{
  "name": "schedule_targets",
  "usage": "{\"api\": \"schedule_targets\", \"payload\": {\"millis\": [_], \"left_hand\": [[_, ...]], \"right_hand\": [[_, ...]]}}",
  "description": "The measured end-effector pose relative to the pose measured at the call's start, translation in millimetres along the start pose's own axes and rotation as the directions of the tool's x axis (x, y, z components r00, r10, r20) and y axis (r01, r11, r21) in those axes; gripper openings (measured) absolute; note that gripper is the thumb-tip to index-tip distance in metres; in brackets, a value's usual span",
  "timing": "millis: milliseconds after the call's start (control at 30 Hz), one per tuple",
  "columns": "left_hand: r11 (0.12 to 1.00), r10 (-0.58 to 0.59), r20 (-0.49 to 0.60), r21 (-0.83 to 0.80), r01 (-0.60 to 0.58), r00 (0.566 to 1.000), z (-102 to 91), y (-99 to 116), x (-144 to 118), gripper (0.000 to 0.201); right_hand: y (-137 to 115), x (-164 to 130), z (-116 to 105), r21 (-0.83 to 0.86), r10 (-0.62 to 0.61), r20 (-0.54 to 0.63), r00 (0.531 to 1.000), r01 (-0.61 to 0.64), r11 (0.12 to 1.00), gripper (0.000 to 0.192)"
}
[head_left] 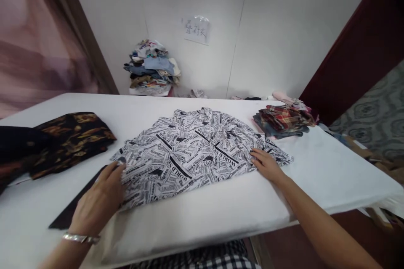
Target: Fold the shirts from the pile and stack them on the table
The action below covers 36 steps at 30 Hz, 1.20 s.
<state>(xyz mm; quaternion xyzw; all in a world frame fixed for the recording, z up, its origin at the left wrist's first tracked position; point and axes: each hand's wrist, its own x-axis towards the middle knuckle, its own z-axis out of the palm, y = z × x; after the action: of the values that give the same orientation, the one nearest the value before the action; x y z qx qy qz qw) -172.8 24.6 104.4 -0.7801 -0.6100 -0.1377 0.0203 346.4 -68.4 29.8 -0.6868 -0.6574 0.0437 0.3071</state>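
A short, wide shirt (pixel 192 147) with a black-and-white newspaper print lies spread out on the white table, its collar at the far side and its hem towards me. My left hand (pixel 102 193), with a silver bracelet at the wrist, rests on the shirt's left edge with fingers extended; its thumb is hidden. On the right part of the shirt, my right hand (pixel 267 166) lies with its fingers apart, touching the fabric near the hem. A dark flat piece (pixel 78 199) sticks out beside and partly under my left hand.
Dark patterned clothes (pixel 74 141) lie on the table (pixel 331 168) at the left. Folded plaid garments (pixel 284 117) are stacked at the back right. A tall clothes pile (pixel 153 69) stands by the wall, near a handwritten sign (pixel 197 30). Pink curtain (pixel 38 42) hangs at the left.
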Motion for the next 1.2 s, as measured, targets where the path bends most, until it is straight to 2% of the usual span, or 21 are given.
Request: {"api": "schedule_targets", "payload": {"millis": [100, 167, 233, 300, 367, 433, 500, 567, 600, 667, 767, 900, 967, 1067, 1200], "left_hand": [[0.998, 0.021, -0.117, 0.067, -0.014, 0.993, -3.4, 8, 0, 0.042], [0.992, 0.123, -0.182, 0.002, -0.125, 0.976, 6.3, 18, 1, 0.042], [0.952, 0.284, -0.148, -0.073, -0.297, 0.947, 23.9, 27, 3, 0.044], [0.917, 0.383, -0.048, -0.103, -0.386, 0.923, 43.0, 33, 6, 0.047], [0.921, 0.383, 0.031, -0.097, -0.378, 0.923, 56.1, 33, 12, 0.049], [0.94, 0.334, 0.046, -0.091, -0.329, 0.942, 58.9, 34, 20, 0.049], [0.949, 0.302, 0.024, -0.105, -0.298, 0.953, 52.4, 40, 30, 0.049], [0.942, 0.306, -0.01, -0.145, -0.304, 0.952, 40.9, 56, 43, 0.049], [0.931, 0.323, -0.022, -0.173, -0.322, 0.946, 35.0, 68, 51, 0.049], [0.901, 0.375, -0.021, -0.229, -0.37, 0.927, 25.4, 98, 68, 0.05], [0.853, 0.464, 0.009, -0.275, -0.444, 0.886, 20.9, 153, 98, 0.047], [0.814, 0.553, 0.037, -0.239, -0.53, 0.833, 34.6, 228, 145, 0.037], [0.787, 0.603, 0.053, -0.199, -0.583, 0.796, 47.3, 264, 165, 0.035], [0.708, 0.703, 0.089, -0.185, -0.682, 0.706, 69.2, 315, 186, 0.036], [0.572, 0.82, 0.163, -0.208, -0.793, 0.549, 97.3, 372, 194, 0.055]], "right_hand": [[6, -2, 4, 0.015, -0.007, -0.047, 0.999, 0.008, 1.0, 0.032], [6, -2, 5, 0.014, -0.013, -0.055, 0.998, 0.014, 1.0, 0.032], [5, -2, 5, 0.003, -0.02, -0.059, 0.998, 0.021, 1.0, 0.032], [5, -2, 5, -0.022, -0.023, -0.091, 0.996, 0.021, 1.0, 0.032], [7, -2, 4, -0.074, -0.012, -0.162, 0.987, -0.001, 0.997, 0.031], [9, -1, 3, -0.134, -0.004, -0.235, 0.972, -0.028, 0.991, 0.03], [9, 0, 1, -0.184, -0.026, -0.295, 0.955, -0.03, 0.982, 0.029], [4, 2, 0, -0.219, -0.085, -0.338, 0.937, 0.01, 0.976, 0.029], [1, 3, 0, -0.228, -0.122, -0.333, 0.935, 0.046, 0.973, 0.029], [-6, 5, 1, -0.221, -0.195, -0.243, 0.95, 0.141, 0.965, 0.027], [-14, 7, 2, -0.196, -0.245, -0.121, 0.962, 0.219, 0.956, 0.023], [-10, 6, -4, -0.199, -0.25, -0.266, 0.931, 0.2, 0.959, 0.022], [-4, 5, -9, -0.184, -0.206, -0.357, 0.911, 0.147, 0.972, 0.022], [5, 3, -13, -0.142, -0.061, -0.453, 0.89, -0.004, 0.99, 0.022], [16, 2, -10, -0.092, 0.069, -0.42, 0.905, -0.118, 0.989, 0.026]]}}
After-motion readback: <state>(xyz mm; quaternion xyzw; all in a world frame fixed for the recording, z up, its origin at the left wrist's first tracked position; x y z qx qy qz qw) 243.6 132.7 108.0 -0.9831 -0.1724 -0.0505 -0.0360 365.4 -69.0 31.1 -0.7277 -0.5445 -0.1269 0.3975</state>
